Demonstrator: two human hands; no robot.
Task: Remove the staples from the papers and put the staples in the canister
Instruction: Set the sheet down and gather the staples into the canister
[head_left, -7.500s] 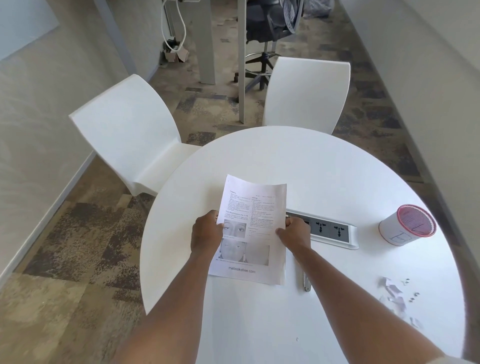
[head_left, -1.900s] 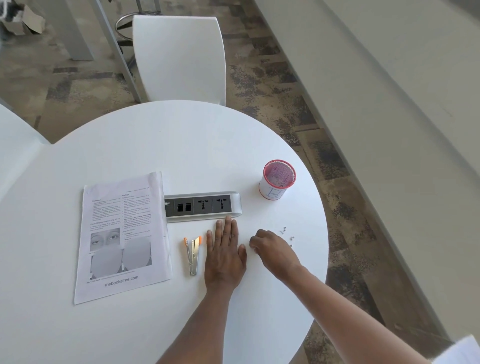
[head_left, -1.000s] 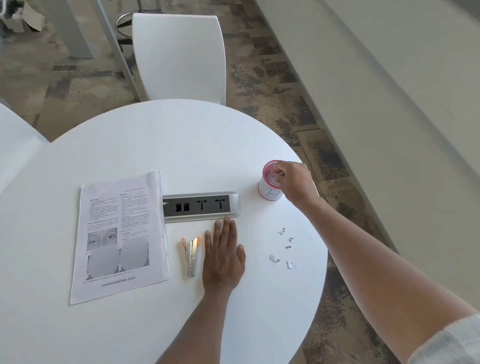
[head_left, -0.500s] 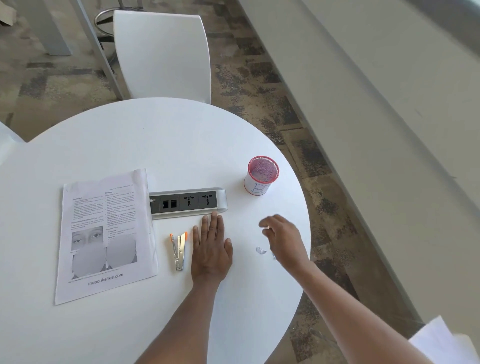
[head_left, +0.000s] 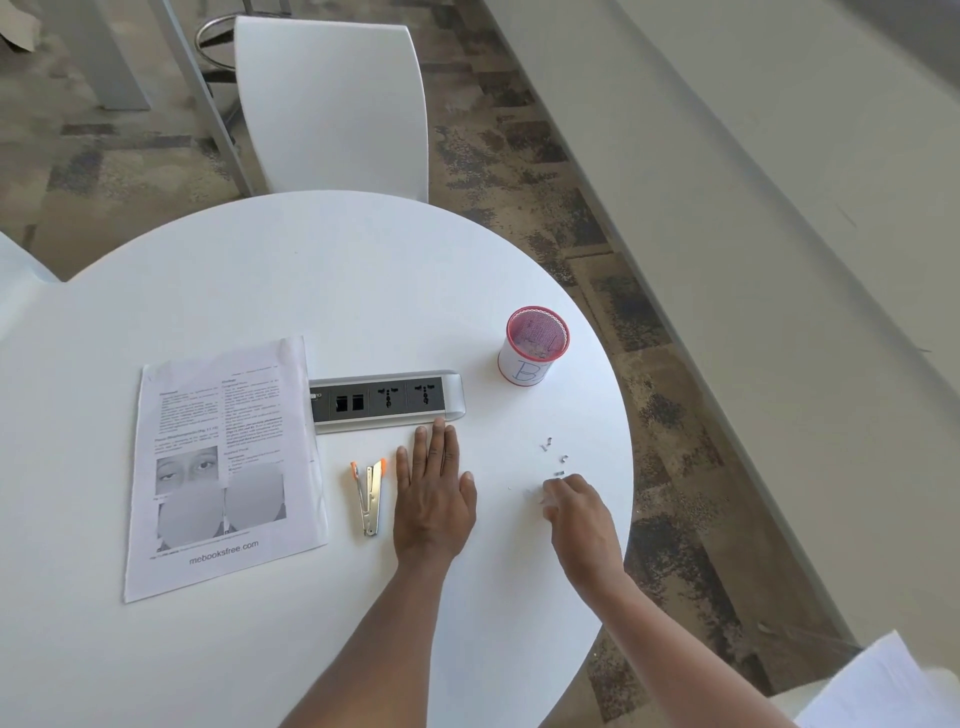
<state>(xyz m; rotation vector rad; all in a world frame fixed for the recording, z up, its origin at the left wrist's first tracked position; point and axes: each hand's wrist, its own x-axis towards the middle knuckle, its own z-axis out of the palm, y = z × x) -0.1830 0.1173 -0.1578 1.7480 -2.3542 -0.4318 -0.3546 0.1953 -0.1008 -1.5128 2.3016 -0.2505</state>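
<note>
Nearest the camera, two bare forearms reach out over a round white table (head_left: 260, 649). The left hand (head_left: 434, 499) lies flat on the tabletop, palm down and fingers stretched out together, holding nothing; its fingertips end just short of a power strip (head_left: 387, 400) set into the table. The right hand (head_left: 579, 514) is curled near the table's right edge, fingertips bunched down at the surface over small pale scraps (whether it has anything pinched is too blurred to tell). Just beyond its fingers lie a few loose staples (head_left: 558, 458), scattered apart from one another. Beside the left hand, on its left, a staple remover (head_left: 370, 493) with orange tips lies on the table. Further left lie the papers (head_left: 223, 462), a printed page facing up. Past the staples stands the canister (head_left: 535, 345), upright, white with a red rim. Beyond the table, a white chair (head_left: 337, 98) stands on patterned carpet.
</note>
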